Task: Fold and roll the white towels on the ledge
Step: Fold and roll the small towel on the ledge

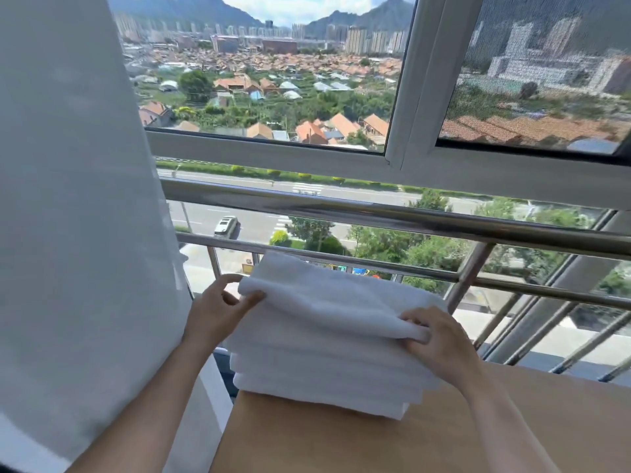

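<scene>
Down the left side hangs a white curtain, a broad, smooth sheet of thin cloth that fills that side from top to bottom. Next to it the window has a white frame, and a dark mesh screen covers its right pane. Below the frame a railing of shiny round metal tube runs across, with thinner bars beneath it. Under the railing lies the ledge, a flat board of pale tan wood with a smooth, matte face. On its far left end, just beside the curtain, sit the towels: white, thick and fluffy, folded into flat rectangles and piled one upon another. Their rounded edges face the person, and the lowest layers are not quite in line. The top towel stands higher at its near edge and sags in a soft roll between the two hands. Both bare forearms reach forward from the bottom edge. The left hand is at the towel's left corner, palm turned inward, and pinches the cloth with the thumb in front and the index finger curved behind. The right hand lies back upward at the near right edge, its fingers curled over and clenched on a bunch of cloth.
</scene>
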`<state>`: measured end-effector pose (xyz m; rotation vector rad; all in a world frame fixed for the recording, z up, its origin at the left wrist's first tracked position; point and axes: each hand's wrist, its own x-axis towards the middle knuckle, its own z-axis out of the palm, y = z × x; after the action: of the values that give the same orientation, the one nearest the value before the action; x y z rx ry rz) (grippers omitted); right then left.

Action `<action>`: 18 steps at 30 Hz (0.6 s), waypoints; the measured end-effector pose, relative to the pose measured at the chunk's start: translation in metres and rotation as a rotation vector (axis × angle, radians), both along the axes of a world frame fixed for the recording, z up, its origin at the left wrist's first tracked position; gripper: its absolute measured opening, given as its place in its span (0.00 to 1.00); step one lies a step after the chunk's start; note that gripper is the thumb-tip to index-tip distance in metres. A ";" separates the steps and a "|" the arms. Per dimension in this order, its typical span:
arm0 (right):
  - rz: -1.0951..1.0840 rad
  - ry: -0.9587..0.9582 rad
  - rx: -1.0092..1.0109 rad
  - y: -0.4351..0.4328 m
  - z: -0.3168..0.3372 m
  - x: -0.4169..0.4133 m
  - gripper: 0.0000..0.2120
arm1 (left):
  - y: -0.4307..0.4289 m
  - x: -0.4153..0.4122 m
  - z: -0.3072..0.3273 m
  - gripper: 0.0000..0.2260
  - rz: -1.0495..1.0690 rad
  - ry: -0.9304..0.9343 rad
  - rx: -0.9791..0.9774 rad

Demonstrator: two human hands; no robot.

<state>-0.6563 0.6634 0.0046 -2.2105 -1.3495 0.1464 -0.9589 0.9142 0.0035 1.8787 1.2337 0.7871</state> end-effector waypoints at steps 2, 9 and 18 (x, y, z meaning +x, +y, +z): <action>0.024 0.058 -0.038 0.001 0.001 0.005 0.12 | 0.001 0.004 0.007 0.20 -0.051 -0.070 -0.133; 0.051 0.217 -0.085 0.003 0.002 0.012 0.10 | 0.014 0.028 0.025 0.13 -0.042 -0.224 -0.436; 0.088 -0.005 -0.102 0.013 0.012 0.007 0.14 | 0.008 0.034 0.022 0.14 -0.169 -0.382 -0.106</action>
<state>-0.6496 0.6768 0.0164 -2.2364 -1.4729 0.2475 -0.9253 0.9221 0.0255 1.6276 0.8508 0.9178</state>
